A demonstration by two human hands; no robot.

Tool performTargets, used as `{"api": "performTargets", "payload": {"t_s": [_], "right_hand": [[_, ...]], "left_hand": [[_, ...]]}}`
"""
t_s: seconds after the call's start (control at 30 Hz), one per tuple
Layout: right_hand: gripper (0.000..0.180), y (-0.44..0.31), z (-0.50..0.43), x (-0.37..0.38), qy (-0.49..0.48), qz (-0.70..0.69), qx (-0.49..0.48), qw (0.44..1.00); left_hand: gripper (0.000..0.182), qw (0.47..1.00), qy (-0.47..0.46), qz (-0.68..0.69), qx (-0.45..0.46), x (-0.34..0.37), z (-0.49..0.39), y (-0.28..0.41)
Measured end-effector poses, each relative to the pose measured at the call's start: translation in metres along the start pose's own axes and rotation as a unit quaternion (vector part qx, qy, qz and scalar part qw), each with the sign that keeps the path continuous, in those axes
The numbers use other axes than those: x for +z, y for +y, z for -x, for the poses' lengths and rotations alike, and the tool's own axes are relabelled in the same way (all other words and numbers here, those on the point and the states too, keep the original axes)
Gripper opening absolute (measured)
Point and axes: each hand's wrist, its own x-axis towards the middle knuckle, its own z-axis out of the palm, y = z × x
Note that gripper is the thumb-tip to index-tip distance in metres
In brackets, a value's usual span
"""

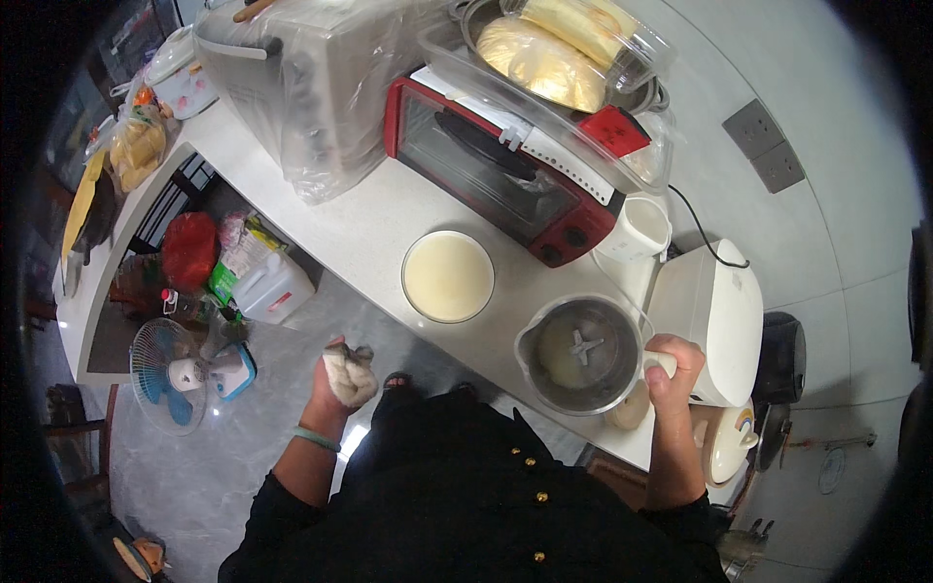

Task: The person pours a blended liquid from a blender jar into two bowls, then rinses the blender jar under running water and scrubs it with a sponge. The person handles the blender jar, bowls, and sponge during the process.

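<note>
My right hand (672, 373) grips the white handle of a steel blender jug (536, 331). Inside the jug I see a cross-shaped blade (585, 346) and a little pale liquid at the bottom. Away from the counter, over the floor, my left hand (322, 393) clasps a bunched, greyish-white cloth (351, 375). A round glass bowl (447, 277), filled with creamy pale-yellow liquid, stands on the white counter (364, 211) to the left of the jug. Behind the jug's handle, a beige round object (628, 409) is partly hidden.
A red toaster oven (496, 171) stands at the back, with a plastic tray and a pot (481, 14) on top. Plastic covers a large box (321, 109) to its left. White appliances (707, 321) line the wall side. An electric fan (171, 375) stands on the floor at left.
</note>
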Motion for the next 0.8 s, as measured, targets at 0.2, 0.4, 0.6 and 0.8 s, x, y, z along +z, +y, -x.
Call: {"api": "performTargets", "payload": {"t_s": [0.2, 0.4, 0.6, 0.8], "right_hand": [[0.046, -0.013, -0.024, 0.004, -0.031, 0.053, -0.022, 0.998], [0.031, -0.036, -0.052, 0.015, -0.123, 0.093, 0.122, 0.980], [0.031, -0.058, -0.083, 0.045, -0.180, 0.101, 0.192, 0.959], [0.033, -0.066, -0.106, 0.063, -0.223, 0.131, 0.220, 0.941]], "left_hand": [[0.040, 0.999, -0.014, 0.001, -0.036, -0.018, -0.015, 0.008], [0.039, 0.997, -0.016, 0.016, -0.072, -0.041, -0.028, 0.011], [0.045, 0.998, -0.014, 0.029, -0.048, -0.045, -0.023, 0.013], [0.050, 0.998, -0.009, 0.049, -0.038, -0.046, -0.015, 0.017]]}}
